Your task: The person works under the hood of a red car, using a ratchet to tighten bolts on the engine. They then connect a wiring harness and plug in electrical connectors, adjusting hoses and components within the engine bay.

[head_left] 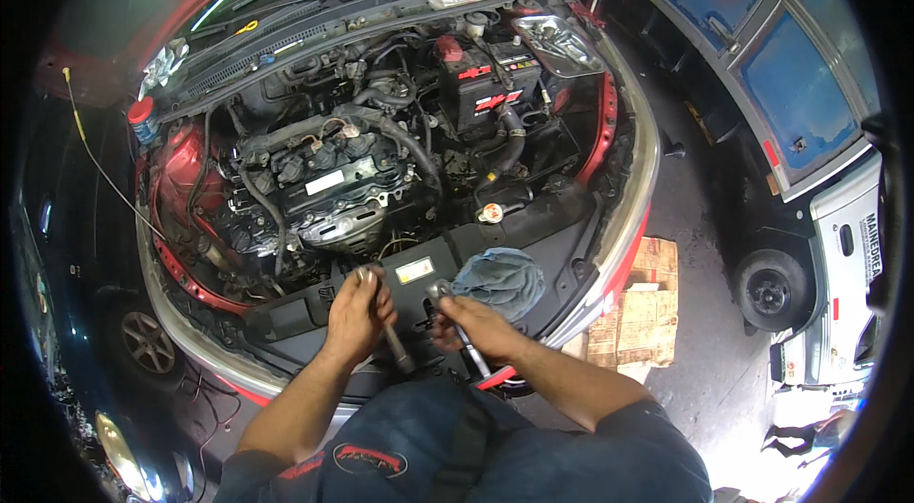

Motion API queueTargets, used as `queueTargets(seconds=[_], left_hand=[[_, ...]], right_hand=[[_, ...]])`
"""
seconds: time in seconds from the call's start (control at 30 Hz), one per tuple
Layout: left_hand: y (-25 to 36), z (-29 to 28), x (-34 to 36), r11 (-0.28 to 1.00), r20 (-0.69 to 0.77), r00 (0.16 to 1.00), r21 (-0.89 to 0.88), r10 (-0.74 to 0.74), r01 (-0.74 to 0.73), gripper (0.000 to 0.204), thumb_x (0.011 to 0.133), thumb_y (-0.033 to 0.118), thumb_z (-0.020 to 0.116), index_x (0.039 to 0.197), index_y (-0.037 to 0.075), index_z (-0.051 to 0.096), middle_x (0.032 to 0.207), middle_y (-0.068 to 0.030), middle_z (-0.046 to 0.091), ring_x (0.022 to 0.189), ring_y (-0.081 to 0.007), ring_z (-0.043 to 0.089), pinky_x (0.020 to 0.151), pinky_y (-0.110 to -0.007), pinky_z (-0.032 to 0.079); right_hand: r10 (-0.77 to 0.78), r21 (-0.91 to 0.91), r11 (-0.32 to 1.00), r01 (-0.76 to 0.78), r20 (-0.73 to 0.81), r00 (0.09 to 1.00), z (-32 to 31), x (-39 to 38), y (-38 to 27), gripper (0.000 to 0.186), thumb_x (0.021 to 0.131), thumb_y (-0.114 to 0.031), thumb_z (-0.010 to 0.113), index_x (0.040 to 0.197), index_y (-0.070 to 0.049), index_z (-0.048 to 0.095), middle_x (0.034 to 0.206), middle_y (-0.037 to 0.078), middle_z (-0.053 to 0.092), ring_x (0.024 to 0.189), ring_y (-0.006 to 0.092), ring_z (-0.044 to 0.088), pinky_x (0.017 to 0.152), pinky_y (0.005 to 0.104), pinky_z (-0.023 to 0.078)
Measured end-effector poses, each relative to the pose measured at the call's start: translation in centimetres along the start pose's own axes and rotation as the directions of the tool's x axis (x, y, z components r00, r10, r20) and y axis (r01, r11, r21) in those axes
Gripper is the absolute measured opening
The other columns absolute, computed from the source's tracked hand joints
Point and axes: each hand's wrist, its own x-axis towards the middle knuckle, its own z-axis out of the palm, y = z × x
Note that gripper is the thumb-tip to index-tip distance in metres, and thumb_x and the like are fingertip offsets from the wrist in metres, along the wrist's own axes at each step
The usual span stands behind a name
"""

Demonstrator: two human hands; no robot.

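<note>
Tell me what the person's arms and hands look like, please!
The bare left hand and bare right hand have no gloves, and no watch shows. The forearms are uncovered too. The short, dark blue-grey cloth sleeves match the shirt, which has a red marking inside a pale oval outline.

- I see the black front panel [443,256] at six o'clock, a blue cloth [500,282] lying on it toward five.
- The engine bay's rim [609,113] carries a metal tray [559,46] at one o'clock.
- Cardboard [633,327] lies on the floor [700,217] at four.
</note>
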Motion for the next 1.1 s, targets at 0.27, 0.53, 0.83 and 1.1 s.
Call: queueTargets(seconds=[0.27,0.53,0.83,1.1], left_hand=[[-0.1,9.9,0.7,0.814,-0.088,0.862,0.391,0.499,-0.43,0.042,0.1,0.015,0.061,0.137,0.001,0.05,0.11,-0.0053,0.058,0.104,-0.0155,0.054,0.097,-0.032,0.045],[7.3,21.0,-1.8,0.811,0.781,0.278,-0.446,0.56,-0.379,0.025,0.101,0.004,0.053,0.124,-0.003,0.059,0.113,-0.0173,0.06,0.105,-0.0334,0.058,0.094,-0.044,0.046],[15.8,29.3,1.6,0.872,0.44,0.806,0.456,-0.395,0.179,0.04,0.107,0.011,0.038,0.144,-0.005,0.039,0.127,-0.0094,0.064,0.104,-0.0061,0.06,0.086,-0.022,0.049],[12.5,25.8,10.5,0.948,0.649,0.714,0.31,-0.263,0.068,0.037,0.106,0.015,0.043,0.137,-0.005,0.043,0.126,-0.0128,0.064,0.106,-0.0128,0.06,0.088,-0.028,0.049]], right_hand=[[-0.089,-0.19,0.978,0.085,-0.013,0.996,-4.2,-0.6,-1.9,0.053,0.096,-0.045,0.072,0.116,-0.002,0.05,0.077,0.003,0.057,0.059,0.0085,0.051,0.049,0.0274,0.04],[-0.745,-0.872,0.489,0.032,-0.399,0.534,-19.2,0.9,-22.3,0.041,0.096,-0.037,0.068,0.108,0.003,0.065,0.084,0.013,0.067,0.076,0.025,0.061,0.073,0.0423,0.05],[-0.933,-0.933,-0.06,-0.356,-0.074,0.351,-37.9,18.5,-45.7,0.057,0.094,-0.032,0.066,0.132,0.009,0.055,0.127,0.033,0.062,0.122,0.0453,0.06,0.102,0.0469,0.047],[-0.787,-0.77,-0.159,-0.618,-0.279,0.55,-43.0,29.7,-49.7,0.055,0.091,-0.018,0.058,0.139,0.007,0.048,0.135,0.034,0.057,0.128,0.0446,0.056,0.108,0.0487,0.045]])
